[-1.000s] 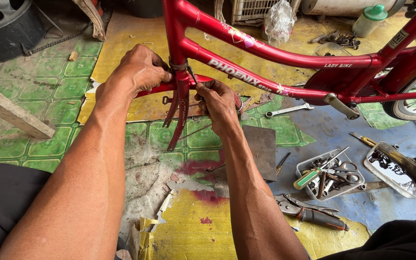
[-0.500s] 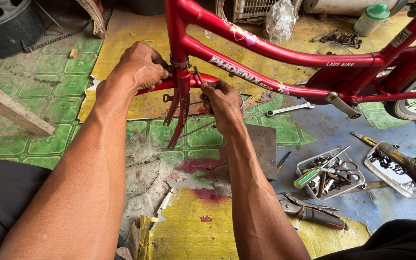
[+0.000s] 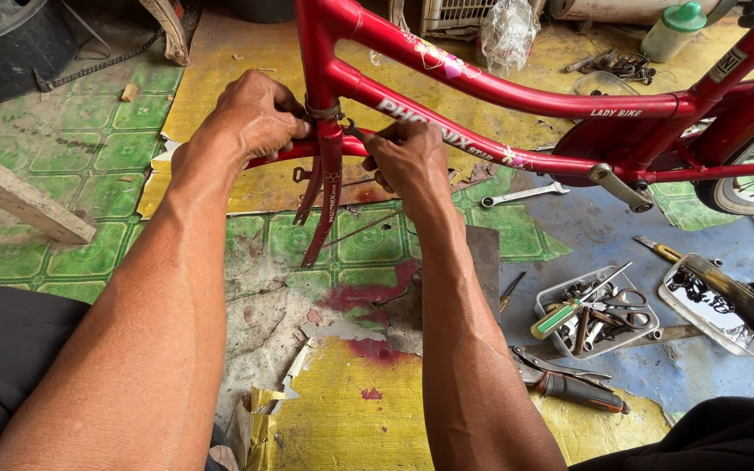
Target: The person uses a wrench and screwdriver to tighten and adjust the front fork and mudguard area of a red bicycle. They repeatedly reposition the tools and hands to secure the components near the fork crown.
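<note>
**Both hands at the fork crown of a red bicycle**

Down on a workshop floor [image 3: 89,174] of green patterned vinyl, torn yellow sheet and blue patches, with tools scattered about. A red bicycle frame [image 3: 517,96] runs across the top, its long tubes slanting down from upper left to right. The red fork [image 3: 329,196] hangs from the head tube, its blades pointing down towards the camera and tilted a little left, long axis near upright.

The left hand [image 3: 250,118] is curled against the left side of the fork's top, fingers closed around it just under the metal ring. The right hand [image 3: 407,157] is on the other side, fingers pinched narrow on a small dark metal part [image 3: 353,133] touching the fork crown; what it is cannot be made out.

Off to the right: a spanner [image 3: 525,194] lies flat under the frame, a clear tray of tools [image 3: 599,312] with a green-handled screwdriver, and pliers [image 3: 569,384] just below it.
</note>
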